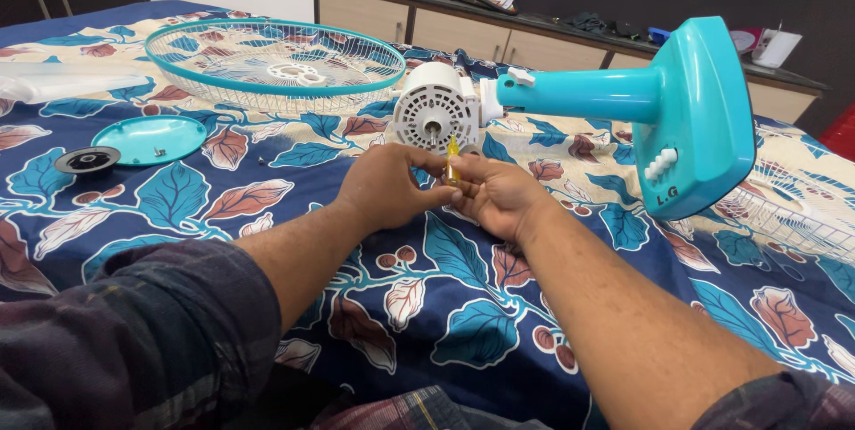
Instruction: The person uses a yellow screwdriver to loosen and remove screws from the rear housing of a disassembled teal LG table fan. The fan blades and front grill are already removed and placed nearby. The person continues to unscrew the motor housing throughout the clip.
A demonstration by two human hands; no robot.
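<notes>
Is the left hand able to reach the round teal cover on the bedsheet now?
Probably yes: the left hand pinches a small yellow tool together with the right hand, and only bare bedsheet separates it from the teal cover.

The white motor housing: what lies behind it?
Behind the white motor housing lies the wire fan guard on the floral sheet. The housing hides the guard's nearest rim.

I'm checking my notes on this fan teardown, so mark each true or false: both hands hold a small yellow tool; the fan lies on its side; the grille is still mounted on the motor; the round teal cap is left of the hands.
1. Left hand and right hand hold the small yellow tool: true.
2. The fan lies on its side: true.
3. Grille on the motor: false; the grille lies apart on the bedsheet.
4. The teal cap is left of the hands: true.
</notes>
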